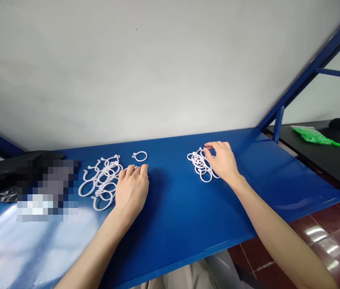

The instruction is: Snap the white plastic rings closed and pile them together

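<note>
Two groups of white plastic open rings with small knobbed ends, like shower curtain rings, lie on the blue table. My left hand is palm down at the right side of the larger ring pile. Its fingers are curled, and a bit of white ring shows at the fingertips; the palm hides the rest. One single ring lies just beyond that hand. Over the right edge of the smaller ring pile, my right hand has its fingers bent, with thumb and forefinger slightly apart. Nothing shows between them.
A black plastic bag and a blurred-out dark object lie at the left. A pale wall rises behind the table. Blue metal frame bars stand at the right, beyond which a green bag rests on a dark surface.
</note>
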The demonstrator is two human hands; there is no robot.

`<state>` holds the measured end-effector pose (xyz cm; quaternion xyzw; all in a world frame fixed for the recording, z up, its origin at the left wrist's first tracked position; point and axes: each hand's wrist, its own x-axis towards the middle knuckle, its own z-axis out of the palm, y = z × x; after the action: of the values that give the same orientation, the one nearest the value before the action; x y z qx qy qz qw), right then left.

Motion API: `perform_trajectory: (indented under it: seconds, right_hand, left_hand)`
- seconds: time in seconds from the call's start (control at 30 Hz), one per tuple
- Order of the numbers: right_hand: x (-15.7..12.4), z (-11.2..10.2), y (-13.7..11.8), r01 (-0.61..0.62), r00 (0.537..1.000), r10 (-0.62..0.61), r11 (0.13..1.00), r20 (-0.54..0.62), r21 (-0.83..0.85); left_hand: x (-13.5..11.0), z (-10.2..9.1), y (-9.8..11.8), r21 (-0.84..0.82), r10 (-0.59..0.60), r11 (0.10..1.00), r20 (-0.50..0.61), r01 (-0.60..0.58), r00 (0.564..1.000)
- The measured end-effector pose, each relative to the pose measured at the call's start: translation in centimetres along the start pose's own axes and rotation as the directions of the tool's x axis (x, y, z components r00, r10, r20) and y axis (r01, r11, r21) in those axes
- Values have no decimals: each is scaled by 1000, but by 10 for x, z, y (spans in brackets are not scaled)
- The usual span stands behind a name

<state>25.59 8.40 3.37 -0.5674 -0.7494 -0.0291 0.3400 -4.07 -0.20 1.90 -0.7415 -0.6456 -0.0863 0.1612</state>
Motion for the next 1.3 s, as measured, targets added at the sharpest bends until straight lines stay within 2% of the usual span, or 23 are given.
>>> perform_trajectory:
  seconds: [0.1, 0.17, 0.27, 0.37, 0.43, 0.53, 0.63, 0.73, 0.8, 0.9, 1.03, 1.17, 1.3]
  right_hand:
    - [-9, 3, -23, 174, 985, -172, 973, -23, 151]
    - [-18, 3, -41, 240, 968, -253, 925, 6, 294]
    - [-35, 4, -68, 174, 942, -294, 838, 160, 517]
    - [-48, 4, -86, 31, 923, -267, 770, 278, 637]
    - [-53, 4, -91, -13, 928, -237, 749, 286, 663]
    - [-53, 4, -89, -8, 946, -207, 757, 251, 653]
    - [-51, 7, -84, 43, 941, -237, 791, 242, 611]
    - [-51, 9, -80, 106, 940, -272, 804, 204, 586]
    - [-51, 9, -81, 119, 958, -249, 795, 141, 594]
    - [-53, 6, -85, 121, 973, -215, 776, 79, 619]
    - [-56, 6, -89, 107, 965, -237, 750, 114, 653]
    - [-58, 9, -90, 104, 965, -235, 751, 117, 652]
    - [-59, 10, -87, 203, 948, -312, 743, 62, 637]
  left_hand:
    - [0, 0, 5, -59, 26, 997, -217, -40, 976]
    - [0, -5, 13, -145, 69, 980, -407, -138, 911]
    - [-2, -14, 28, -264, 166, 890, -573, -373, 802]
    - [-6, -19, 40, -331, 226, 807, -593, -490, 773]
    - [-7, -18, 43, -352, 229, 793, -583, -497, 779]
    - [-8, -16, 43, -382, 199, 788, -585, -483, 786]
    - [-7, -14, 42, -425, 56, 837, -558, -344, 828]
    - [-8, -10, 42, -434, 22, 866, -459, -246, 888]
    - [-9, -8, 43, -452, 27, 866, -382, -212, 924]
    - [-12, -6, 44, -513, -50, 852, -271, -100, 961]
    - [-13, -6, 45, -551, -111, 834, -185, -10, 976]
    - [-14, -5, 47, -550, -71, 833, -194, -48, 979]
    - [-18, -2, 49, -595, -43, 802, -150, -55, 988]
